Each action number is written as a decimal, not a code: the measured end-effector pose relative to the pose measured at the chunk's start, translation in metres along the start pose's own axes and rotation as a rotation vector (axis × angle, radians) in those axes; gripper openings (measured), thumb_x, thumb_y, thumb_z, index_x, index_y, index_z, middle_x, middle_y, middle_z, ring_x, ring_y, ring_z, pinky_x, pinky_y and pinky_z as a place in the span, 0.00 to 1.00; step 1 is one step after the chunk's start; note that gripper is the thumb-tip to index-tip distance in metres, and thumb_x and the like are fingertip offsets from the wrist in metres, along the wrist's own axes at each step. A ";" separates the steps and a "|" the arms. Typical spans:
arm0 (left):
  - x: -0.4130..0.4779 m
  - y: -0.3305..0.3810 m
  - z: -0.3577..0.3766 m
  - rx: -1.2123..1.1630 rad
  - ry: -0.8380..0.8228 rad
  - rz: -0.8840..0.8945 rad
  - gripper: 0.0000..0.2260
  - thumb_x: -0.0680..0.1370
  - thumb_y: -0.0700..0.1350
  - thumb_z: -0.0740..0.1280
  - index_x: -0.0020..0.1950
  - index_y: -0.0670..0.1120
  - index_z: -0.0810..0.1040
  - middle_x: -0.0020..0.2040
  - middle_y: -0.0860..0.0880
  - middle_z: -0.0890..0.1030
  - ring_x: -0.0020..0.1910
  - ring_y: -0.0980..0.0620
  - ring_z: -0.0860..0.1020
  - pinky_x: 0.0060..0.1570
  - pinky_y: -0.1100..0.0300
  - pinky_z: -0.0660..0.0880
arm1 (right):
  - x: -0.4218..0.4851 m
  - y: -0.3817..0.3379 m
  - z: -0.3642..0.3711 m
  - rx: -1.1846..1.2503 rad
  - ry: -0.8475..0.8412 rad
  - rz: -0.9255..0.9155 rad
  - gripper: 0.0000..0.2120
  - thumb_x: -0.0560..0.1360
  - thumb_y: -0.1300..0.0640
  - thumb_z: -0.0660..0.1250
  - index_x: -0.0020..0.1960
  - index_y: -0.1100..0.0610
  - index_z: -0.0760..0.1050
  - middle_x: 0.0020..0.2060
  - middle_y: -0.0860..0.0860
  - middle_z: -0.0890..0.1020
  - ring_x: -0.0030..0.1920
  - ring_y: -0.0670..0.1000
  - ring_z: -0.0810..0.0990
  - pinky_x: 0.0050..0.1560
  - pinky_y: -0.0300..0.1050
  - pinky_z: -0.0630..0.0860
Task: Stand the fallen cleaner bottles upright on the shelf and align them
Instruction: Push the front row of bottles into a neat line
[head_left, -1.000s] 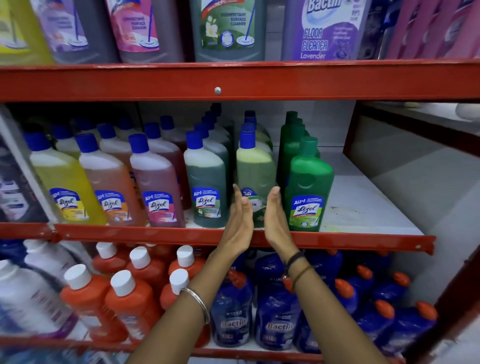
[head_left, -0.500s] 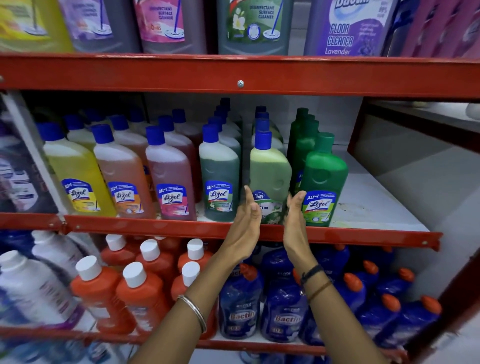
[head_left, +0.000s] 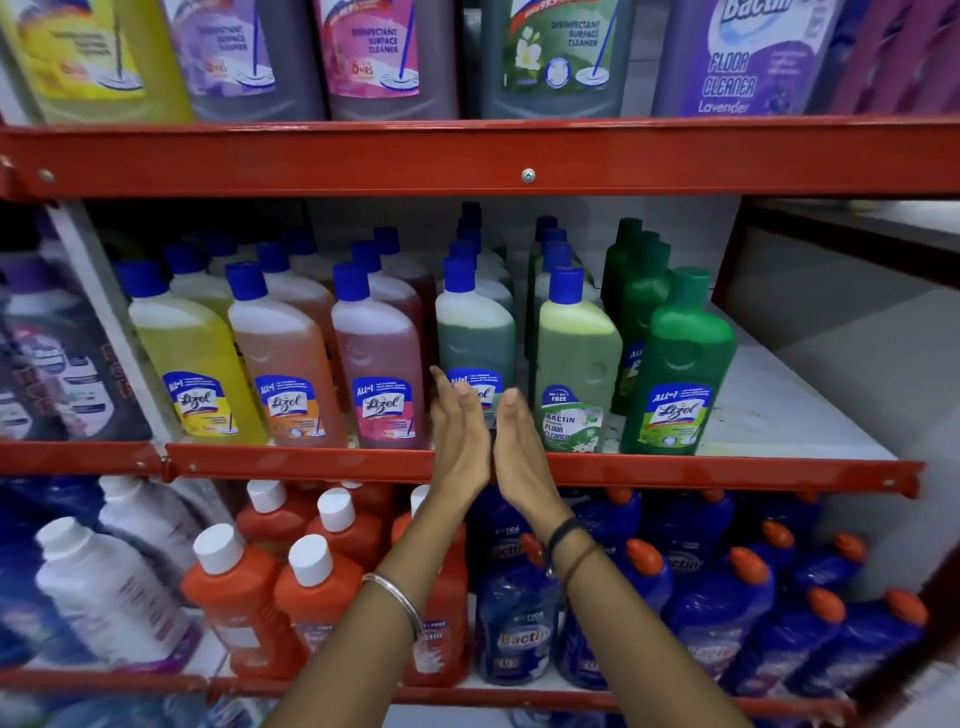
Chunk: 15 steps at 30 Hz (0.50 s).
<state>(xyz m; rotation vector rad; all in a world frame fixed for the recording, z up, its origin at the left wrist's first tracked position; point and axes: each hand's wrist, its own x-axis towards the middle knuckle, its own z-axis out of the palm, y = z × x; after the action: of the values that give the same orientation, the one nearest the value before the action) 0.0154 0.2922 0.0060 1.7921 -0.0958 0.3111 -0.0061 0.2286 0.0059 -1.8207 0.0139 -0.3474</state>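
Several cleaner bottles stand upright in rows on the middle shelf (head_left: 779, 415): yellow (head_left: 192, 358), orange (head_left: 283, 364), pink (head_left: 376, 364), dark green liquid (head_left: 475, 338), pale green Bactin (head_left: 576, 358) and solid green (head_left: 685, 364). My left hand (head_left: 460, 431) and my right hand (head_left: 517, 447) are flat, palms facing each other and close together, in front of the dark green bottle's lower label. Neither hand holds anything. The bottle's base is hidden behind them.
A red shelf rail (head_left: 675, 473) runs along the front edge. Large cleaner jugs (head_left: 550, 57) fill the shelf above. Below stand orange bottles with white caps (head_left: 234, 597) and blue Bactin bottles (head_left: 519, 623). Bare white shelf surface lies to the right of the solid green bottle.
Both hands have shifted left, from either side of the pale green Bactin bottle to in front of the dark green bottle, and have come closer together.
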 end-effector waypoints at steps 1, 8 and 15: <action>0.000 0.000 -0.003 -0.002 -0.014 0.002 0.36 0.72 0.68 0.38 0.75 0.52 0.41 0.78 0.43 0.50 0.76 0.48 0.50 0.70 0.56 0.47 | 0.003 -0.002 0.001 0.009 0.010 0.011 0.46 0.66 0.28 0.38 0.75 0.56 0.53 0.76 0.54 0.57 0.75 0.49 0.54 0.76 0.52 0.51; -0.012 -0.005 -0.019 -0.019 -0.117 0.014 0.50 0.55 0.81 0.35 0.73 0.60 0.37 0.78 0.44 0.49 0.76 0.46 0.52 0.72 0.50 0.51 | -0.006 -0.008 0.006 0.048 0.159 0.032 0.44 0.67 0.27 0.34 0.51 0.57 0.75 0.45 0.53 0.82 0.51 0.54 0.79 0.51 0.45 0.66; -0.022 -0.008 -0.033 -0.003 -0.220 0.039 0.48 0.56 0.81 0.35 0.73 0.61 0.39 0.78 0.44 0.49 0.76 0.48 0.50 0.73 0.48 0.48 | -0.015 -0.010 0.006 0.047 0.192 0.033 0.46 0.67 0.27 0.35 0.60 0.60 0.72 0.56 0.60 0.79 0.57 0.55 0.76 0.54 0.46 0.63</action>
<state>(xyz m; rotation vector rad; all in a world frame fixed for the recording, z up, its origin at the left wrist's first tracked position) -0.0093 0.3239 0.0002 1.8187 -0.2873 0.1402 -0.0206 0.2397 0.0110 -1.7333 0.1678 -0.4937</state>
